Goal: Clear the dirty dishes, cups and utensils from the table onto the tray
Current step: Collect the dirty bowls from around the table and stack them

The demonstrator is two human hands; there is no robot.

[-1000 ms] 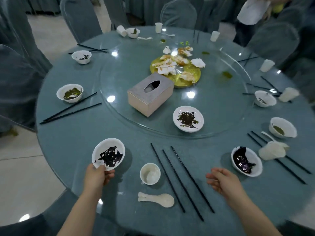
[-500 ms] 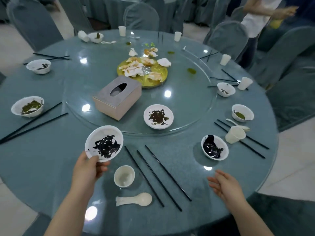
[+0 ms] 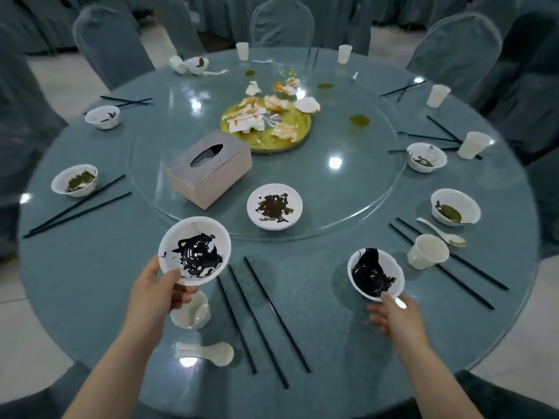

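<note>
We cannot see most of the small cup [image 3: 191, 309], because the left hand [image 3: 154, 293] and the bowl [image 3: 194, 250] it holds are in front of it. The fingers of the right hand [image 3: 396, 316] go behind the near rim of the second bowl [image 3: 376, 273], so we cannot tell if they grip it or only touch it. Both forearms are cut by the lower edge, and the far chairs [image 3: 282, 21] by the upper edge.
</note>
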